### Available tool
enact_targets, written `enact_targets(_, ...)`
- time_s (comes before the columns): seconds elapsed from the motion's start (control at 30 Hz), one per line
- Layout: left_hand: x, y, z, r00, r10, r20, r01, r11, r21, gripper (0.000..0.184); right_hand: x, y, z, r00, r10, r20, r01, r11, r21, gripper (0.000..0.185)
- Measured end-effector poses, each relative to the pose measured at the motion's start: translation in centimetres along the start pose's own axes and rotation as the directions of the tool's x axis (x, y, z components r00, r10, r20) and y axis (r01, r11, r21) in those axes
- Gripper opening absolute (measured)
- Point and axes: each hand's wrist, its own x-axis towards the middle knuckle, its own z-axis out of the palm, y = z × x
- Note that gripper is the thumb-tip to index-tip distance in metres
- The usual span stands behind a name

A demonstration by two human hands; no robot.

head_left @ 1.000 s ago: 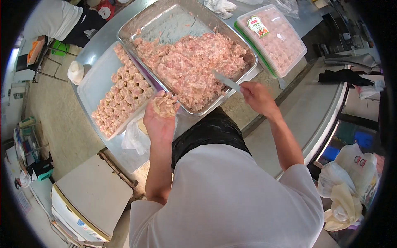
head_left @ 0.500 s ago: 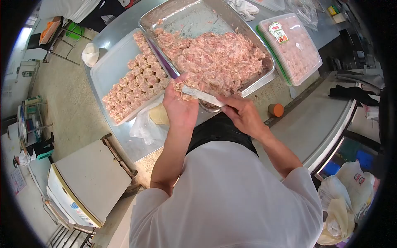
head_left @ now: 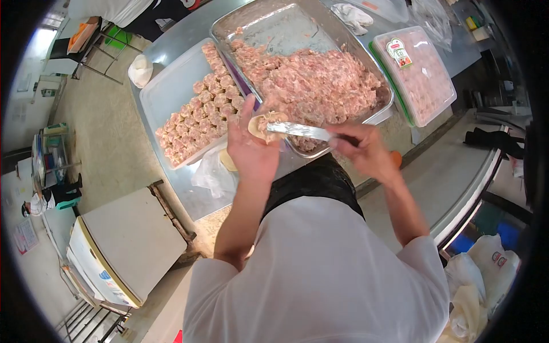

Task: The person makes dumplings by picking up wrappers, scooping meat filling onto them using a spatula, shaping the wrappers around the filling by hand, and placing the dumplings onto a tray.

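Observation:
My left hand (head_left: 251, 153) is palm up with a thumb and finger raised, cradling a round dumpling wrapper (head_left: 257, 132) with a dab of minced meat on it. My right hand (head_left: 366, 150) grips the handle end of a flat metal spatula (head_left: 303, 131), its fingers closed and slightly blurred. The spatula's tip touches the filling on the wrapper. Just beyond both hands, a steel tray (head_left: 286, 17) holds a large mass of pink minced meat (head_left: 326, 80). To its left, a clear plastic tub (head_left: 171, 86) contains rows of shaped dumplings (head_left: 200, 114).
A lidded box of meat (head_left: 414, 74) sits at the right of the metal table (head_left: 197, 197). By my left forearm lies a plastic bag (head_left: 214, 174) beside pale wrappers (head_left: 227, 160). White cloths lie at the left corner (head_left: 140, 71) and back (head_left: 353, 18). Another person (head_left: 123, 11) stands far left.
My left hand has opened from a cupped shape, and the wrapper shows rounder and flatter. My right hand has drawn back rightward with the spatula. The whole view has shifted slightly.

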Motion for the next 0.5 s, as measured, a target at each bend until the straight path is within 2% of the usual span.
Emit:
enact_targets(0.03,0.9,0.6,-1.9,0.994,-0.054,0.099,0.026,0.963,0.267,0.031,0.4,-1.2,-1.5,0.999,0.016,0.035,-0.016,1.000,0.006,0.020)
enact_targets(0.07,2.7,1.4,-5.2,0.974,-0.131,0.183,0.018,0.856,0.517,0.034,0.8,-2.1,-2.6,0.997,0.029,0.078,-0.028,1.000,-0.011,0.016)
enact_targets(0.1,3.8,2.1,-7.0,0.943,-0.228,0.242,-0.021,0.685,0.728,0.038,1.1,-2.9,-3.7,0.992,0.043,0.118,-0.040,0.999,-0.028,0.013)
enact_targets(0.13,3.2,3.0,-5.2,0.862,-0.405,0.306,-0.050,0.532,0.845,0.040,1.4,-3.5,-4.5,0.986,0.061,0.156,-0.054,0.997,-0.047,0.010)
enact_targets(0.2,1.6,4.1,-2.1,0.622,-0.729,0.287,-0.201,0.205,0.958,0.044,2.2,-4.3,-5.4,0.973,0.062,0.223,-0.039,0.993,-0.109,0.009)
enact_targets(0.23,2.1,3.4,-3.8,0.560,-0.739,0.375,-0.113,0.380,0.918,0.049,2.7,-4.7,-5.5,0.970,0.056,0.237,-0.015,0.986,-0.169,0.010)
enact_targets(0.3,0.8,1.0,-4.9,0.700,-0.589,0.404,0.089,0.633,0.769,0.050,3.7,-4.7,-5.2,0.964,0.076,0.255,-0.009,0.967,-0.254,0.017)
enact_targets(0.33,0.5,-0.5,-4.7,0.761,-0.517,0.392,0.166,0.739,0.653,0.050,4.9,-2.9,-4.5,0.969,0.011,0.248,0.054,0.966,-0.253,0.018)
enact_targets(0.37,0.8,-2.1,-3.5,0.826,-0.427,0.368,0.242,0.858,0.453,0.048,6.0,-0.6,-3.8,0.971,-0.045,0.234,0.106,0.961,-0.254,0.020)
enact_targets(0.43,2.8,-4.3,-4.9,0.866,-0.314,0.388,0.241,0.944,0.225,0.041,8.4,2.2,-1.8,0.989,0.024,0.147,-0.007,0.994,-0.112,0.021)
enact_targets(0.47,4.4,-4.9,-5.0,0.885,-0.247,0.395,0.222,0.969,0.107,0.038,9.0,2.3,-2.3,0.995,0.031,0.096,-0.017,0.990,-0.136,0.021)
enact_targets(0.5,4.9,-4.5,-4.4,0.915,-0.201,0.350,0.191,0.980,0.062,0.027,9.0,2.4,-2.4,0.997,0.049,0.065,-0.039,0.987,-0.155,0.020)
